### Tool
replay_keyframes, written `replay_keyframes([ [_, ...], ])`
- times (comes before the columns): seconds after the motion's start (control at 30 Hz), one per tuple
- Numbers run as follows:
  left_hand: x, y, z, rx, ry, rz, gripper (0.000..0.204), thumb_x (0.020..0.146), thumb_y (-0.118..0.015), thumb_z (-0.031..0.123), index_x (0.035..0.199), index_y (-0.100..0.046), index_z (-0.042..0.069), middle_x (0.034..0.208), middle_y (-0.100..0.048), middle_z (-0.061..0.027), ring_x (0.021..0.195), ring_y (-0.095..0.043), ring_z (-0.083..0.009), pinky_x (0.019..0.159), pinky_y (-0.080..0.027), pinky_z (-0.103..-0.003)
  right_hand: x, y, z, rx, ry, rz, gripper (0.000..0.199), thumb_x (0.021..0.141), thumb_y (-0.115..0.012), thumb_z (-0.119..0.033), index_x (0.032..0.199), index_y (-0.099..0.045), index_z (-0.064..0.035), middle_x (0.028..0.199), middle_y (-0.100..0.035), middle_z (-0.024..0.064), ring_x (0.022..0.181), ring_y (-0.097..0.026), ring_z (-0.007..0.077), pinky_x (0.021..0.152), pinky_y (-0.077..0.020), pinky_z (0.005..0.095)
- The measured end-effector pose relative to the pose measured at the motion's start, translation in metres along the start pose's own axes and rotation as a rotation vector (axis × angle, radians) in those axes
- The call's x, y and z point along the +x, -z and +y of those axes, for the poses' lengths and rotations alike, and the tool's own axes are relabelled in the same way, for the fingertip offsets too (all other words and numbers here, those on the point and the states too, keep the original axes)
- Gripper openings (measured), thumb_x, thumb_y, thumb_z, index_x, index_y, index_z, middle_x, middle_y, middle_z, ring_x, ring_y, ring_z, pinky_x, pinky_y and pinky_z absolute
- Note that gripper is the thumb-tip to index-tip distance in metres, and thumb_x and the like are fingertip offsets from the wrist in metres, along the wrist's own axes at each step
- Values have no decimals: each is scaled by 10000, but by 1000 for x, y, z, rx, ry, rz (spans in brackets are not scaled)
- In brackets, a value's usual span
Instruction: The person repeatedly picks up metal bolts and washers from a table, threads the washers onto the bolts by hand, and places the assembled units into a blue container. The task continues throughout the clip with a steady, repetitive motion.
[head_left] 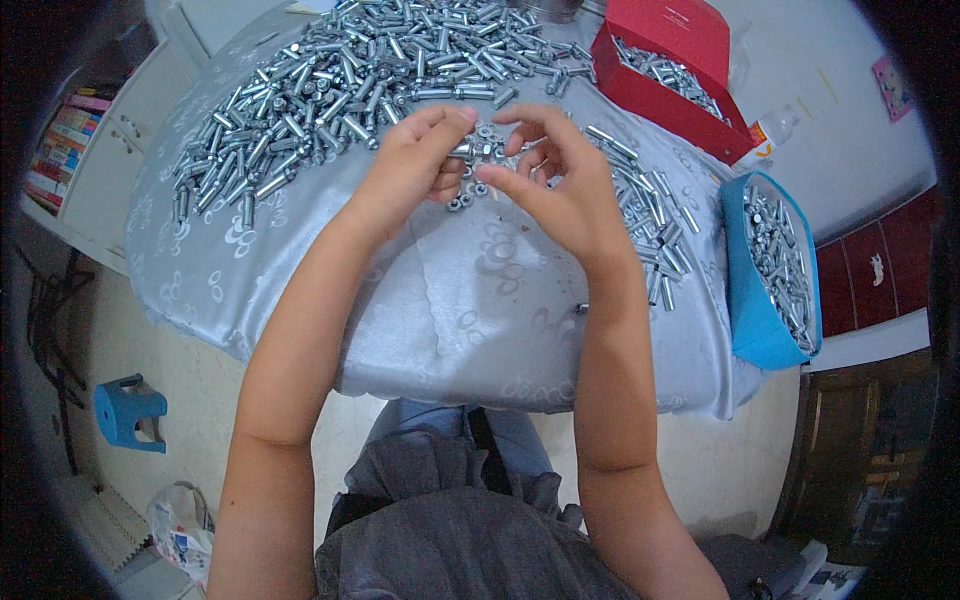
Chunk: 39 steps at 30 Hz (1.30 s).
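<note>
Far left, on the floor: one blue plastic stool (125, 415). Next, over the rounded desk: silver-grey satin cloth with ring pattern (440, 310). At its upper left: a large heap of shiny silver metal cylinders (330, 95). Right of these: left hand (412, 168), fingers narrow, pinched on one silver metal bolt with hex nut (468, 151), held near level above the cloth. Below and behind: small silver nuts (468, 190). Then: right hand (570, 180), fingers part-curled, thumb well apart, close around the nut end; contact cannot be told. Farther right: loose silver cylinders (665, 235); red open-lidded box (615, 75) and blue fabric bin (745, 290), both filled with metal parts.
</note>
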<state>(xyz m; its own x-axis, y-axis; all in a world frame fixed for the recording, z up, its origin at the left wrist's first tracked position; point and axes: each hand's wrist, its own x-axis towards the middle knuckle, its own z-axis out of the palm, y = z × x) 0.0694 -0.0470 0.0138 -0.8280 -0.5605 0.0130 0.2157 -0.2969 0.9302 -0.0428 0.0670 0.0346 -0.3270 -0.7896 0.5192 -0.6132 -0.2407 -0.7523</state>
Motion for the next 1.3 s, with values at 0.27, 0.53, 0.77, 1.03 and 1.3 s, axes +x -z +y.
replay_keyframes([
  [0.27, -2, -3, 3, 32, 9, -13, 210, 859, -509, 293, 817, -460, 93, 525, -304, 66, 413, -253, -34, 380, -203, -199, -2, 3, -1, -116, -80, -30, 211, 718, -662, -175, 877, -596, -52, 736, -549, 56, 546, -485, 139, 533, -414, 250],
  [0.53, -2, -3, 1, 78, 21, 27, 202, 863, -500, 297, 836, -458, 101, 530, -311, 65, 415, -263, -34, 379, -200, -198, 0, 3, 2, -104, -92, -83, 208, 709, -667, -134, 884, -587, -56, 668, -524, 34, 547, -458, 121, 511, -390, 235],
  [0.77, -2, -3, 0, 54, 14, 8, 208, 860, -500, 303, 810, -449, 108, 535, -339, 59, 415, -274, -35, 373, -204, -198, 1, 1, 17, -124, -93, -193, 202, 724, -656, -134, 861, -555, -27, 664, -510, 26, 565, -453, 109, 530, -402, 246],
  [1.03, 1, 0, -3, 51, 24, 10, 218, 851, -505, 312, 809, -461, 103, 537, -357, 53, 406, -284, -37, 371, -209, -203, -2, -13, 17, 74, -20, -60, 213, 779, -599, -189, 795, -531, 12, 634, -537, 100, 554, -497, 154, 534, -420, 280],
  [1.3, 2, -2, -6, 85, 37, 94, 224, 851, -499, 309, 849, -498, 86, 550, -413, 33, 408, -325, -39, 368, -249, -184, -4, -14, 4, -34, 24, -75, 233, 775, -599, -220, 797, -559, 9, 641, -552, 148, 570, -531, 241, 527, -415, 334],
])
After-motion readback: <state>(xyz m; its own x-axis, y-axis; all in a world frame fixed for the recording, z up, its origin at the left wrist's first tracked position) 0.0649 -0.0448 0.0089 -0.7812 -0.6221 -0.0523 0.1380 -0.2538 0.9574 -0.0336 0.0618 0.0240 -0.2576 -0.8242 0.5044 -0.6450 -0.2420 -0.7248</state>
